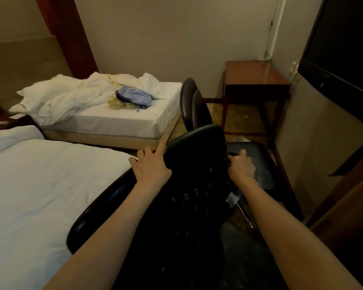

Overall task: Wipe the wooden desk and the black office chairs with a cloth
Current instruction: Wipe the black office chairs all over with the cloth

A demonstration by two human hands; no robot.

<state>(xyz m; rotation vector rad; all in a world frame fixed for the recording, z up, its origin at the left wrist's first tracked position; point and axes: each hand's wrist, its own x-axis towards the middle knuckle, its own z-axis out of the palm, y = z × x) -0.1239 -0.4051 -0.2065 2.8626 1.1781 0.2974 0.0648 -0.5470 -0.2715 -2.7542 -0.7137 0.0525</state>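
the near black office chair is the thing in hand: its backrest sits between the person's two arms, just beside the near bed. the left hand lies spread on the backrest's left edge, grip released and fingers flat on it. the right hand is clenched on something dark at the backrest's right edge, possibly a dark cloth, though it is too dim to tell. this looks like the chair-wiping step, with the left hand steadying; the next move likely calls for a firm brace while the right sweeps over the back and down to the seat. a second black chair stands beyond it, and the wooden counter sits in the far corner, apart from both hands. no containers show; the far bed carries rumpled white sheets and a blue garment.
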